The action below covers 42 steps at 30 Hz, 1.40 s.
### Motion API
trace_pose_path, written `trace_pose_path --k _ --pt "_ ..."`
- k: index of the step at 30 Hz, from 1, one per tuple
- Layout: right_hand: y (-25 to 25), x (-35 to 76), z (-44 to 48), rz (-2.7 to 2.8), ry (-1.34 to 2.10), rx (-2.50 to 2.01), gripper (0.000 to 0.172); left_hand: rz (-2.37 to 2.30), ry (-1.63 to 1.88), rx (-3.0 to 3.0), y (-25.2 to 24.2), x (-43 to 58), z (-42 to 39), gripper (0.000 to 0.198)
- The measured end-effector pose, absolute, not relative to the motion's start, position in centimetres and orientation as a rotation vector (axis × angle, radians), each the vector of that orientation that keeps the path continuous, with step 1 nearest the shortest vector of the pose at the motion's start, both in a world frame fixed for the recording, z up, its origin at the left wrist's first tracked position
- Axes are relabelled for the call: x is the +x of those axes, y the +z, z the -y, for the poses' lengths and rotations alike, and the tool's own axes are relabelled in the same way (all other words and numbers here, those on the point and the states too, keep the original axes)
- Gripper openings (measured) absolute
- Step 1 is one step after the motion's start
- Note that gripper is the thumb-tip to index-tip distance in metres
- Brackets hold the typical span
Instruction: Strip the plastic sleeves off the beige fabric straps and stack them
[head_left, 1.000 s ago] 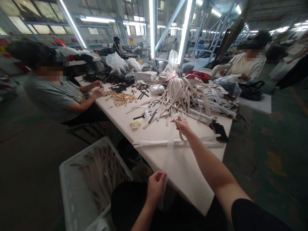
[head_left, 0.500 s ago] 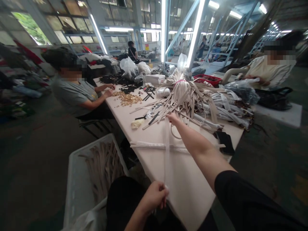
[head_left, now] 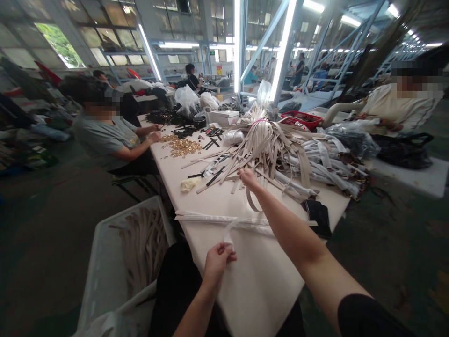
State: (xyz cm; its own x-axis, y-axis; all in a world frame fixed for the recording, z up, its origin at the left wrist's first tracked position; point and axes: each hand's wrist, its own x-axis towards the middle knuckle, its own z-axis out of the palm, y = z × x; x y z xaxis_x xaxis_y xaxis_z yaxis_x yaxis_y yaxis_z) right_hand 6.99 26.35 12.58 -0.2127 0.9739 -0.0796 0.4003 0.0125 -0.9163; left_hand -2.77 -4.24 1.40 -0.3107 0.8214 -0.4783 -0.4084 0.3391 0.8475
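Your right hand pinches a beige strap just in front of the strap pile, a loop of it hanging below your fingers. Your left hand is closed on a pale strip, nearer you than the pile, with a short curl standing above the fist. Change: the long taut run between your hands is gone; whether the strip is gathered or slack, you can't tell from here. Both hands narrow, both holding.

Around the pile: surface beneath your hands, white-wrapped strap lying across it, black phone front right, crate of straps on the floor front left, co-worker seated beyond it.
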Motion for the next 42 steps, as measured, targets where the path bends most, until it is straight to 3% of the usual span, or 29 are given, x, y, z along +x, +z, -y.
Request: trace_pose_path --k 8,11,14,19,29,35,42 --pt "7.8 12.7 -9.5 1.605 1.606 -1.06 0.037 -1.318 1.539 0.354 1.4 -3.6 -0.3 0.041" --pt "4.7 11.5 -5.0 1.546 1.534 -1.181 0.029 -1.335 1.448 0.507 1.4 -4.2 -0.7 0.041" --pt "2.6 9.7 -2.6 1.318 1.506 -1.26 0.032 -1.355 1.367 0.664 1.1 -4.5 -0.2 0.042" --pt "1.2 7.9 -0.5 1.107 1.582 -1.213 0.043 -1.28 1.309 0.749 -0.1 -5.3 0.7 0.04" --pt "0.7 6.5 -0.1 1.005 1.588 -1.243 0.039 -1.132 1.122 0.633 0.2 -7.4 0.4 0.036" --pt "0.2 6.2 0.9 1.059 1.657 -1.168 0.035 -1.129 1.319 0.483 0.1 -7.6 -1.7 0.038" --pt "-0.9 5.2 1.3 1.135 1.709 -1.165 0.05 -1.131 1.314 0.511 -0.4 -7.5 -2.1 0.042"
